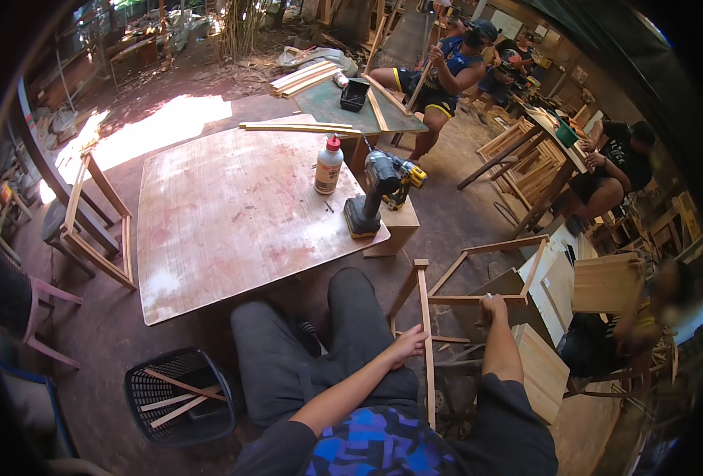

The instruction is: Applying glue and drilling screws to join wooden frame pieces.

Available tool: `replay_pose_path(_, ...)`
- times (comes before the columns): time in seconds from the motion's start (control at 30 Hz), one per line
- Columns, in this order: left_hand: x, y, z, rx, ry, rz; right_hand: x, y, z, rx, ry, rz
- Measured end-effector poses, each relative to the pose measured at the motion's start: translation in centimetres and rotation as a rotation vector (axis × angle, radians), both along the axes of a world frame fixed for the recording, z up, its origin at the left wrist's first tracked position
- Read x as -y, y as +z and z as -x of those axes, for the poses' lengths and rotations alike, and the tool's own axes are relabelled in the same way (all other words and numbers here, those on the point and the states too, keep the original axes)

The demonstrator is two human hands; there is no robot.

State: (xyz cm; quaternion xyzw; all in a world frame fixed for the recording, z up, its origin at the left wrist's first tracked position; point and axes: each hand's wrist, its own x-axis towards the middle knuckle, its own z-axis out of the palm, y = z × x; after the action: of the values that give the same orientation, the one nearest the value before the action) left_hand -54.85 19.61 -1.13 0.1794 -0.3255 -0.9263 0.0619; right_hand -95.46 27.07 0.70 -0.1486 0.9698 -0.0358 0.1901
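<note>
Beside my right leg stands a wooden frame [427, 373] of thin pale strips joined at the corners. My left hand [407, 347] is closed around its long near strip. My right hand [493, 308] is a fist at the frame's far rail, near a corner; whether it grips the rail or something small is hidden by the fingers. On the worktable [224, 214] ahead, a cordless drill [371, 194] stands upright on its battery at the right edge. A white glue bottle [328, 166] with a red cap is behind it, and a second yellow-and-black power tool [403, 178] lies alongside.
A dark plastic basket [181, 432] with wood strips sits on the floor at left. Another wooden frame [97, 230] leans by the table's left side. A green table [328, 107] holds strips and a black tray [354, 96]. Several people work at the right and back.
</note>
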Motion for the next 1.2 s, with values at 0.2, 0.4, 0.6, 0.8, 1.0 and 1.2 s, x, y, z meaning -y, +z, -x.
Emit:
replay_pose_path(0.2, 0.2, 0.9, -0.3, 0.015, 0.005, -0.012, -0.1, -3.6, 2.4, -0.024, 0.102, -0.082)
replay_pose_path(0.4, 0.4, 1.1, -0.5, 0.059, 0.014, 0.017, -0.7, -0.9, -0.2, -0.036, -0.130, 0.125)
replay_pose_path(0.6, 0.5, 0.4, -0.5, 0.094, 0.067, -0.028, -1.1, 2.3, -3.0, 0.098, -0.068, 0.170)
replay_pose_path(0.8, 0.6, 0.4, -0.7, 0.049, 0.075, -0.017, -2.0, 3.4, -2.2, 0.037, -0.328, 0.129)
replay_pose_path(1.0, 0.7, 1.4, -0.7, 0.058, 0.077, -0.006, -2.2, 5.7, -2.4, 0.051, -0.290, 0.076)
replay_pose_path(1.2, 0.1, 0.4, -0.6, 0.109, 0.157, -0.011, -2.3, 5.3, -2.0, 0.081, -0.340, 0.067)
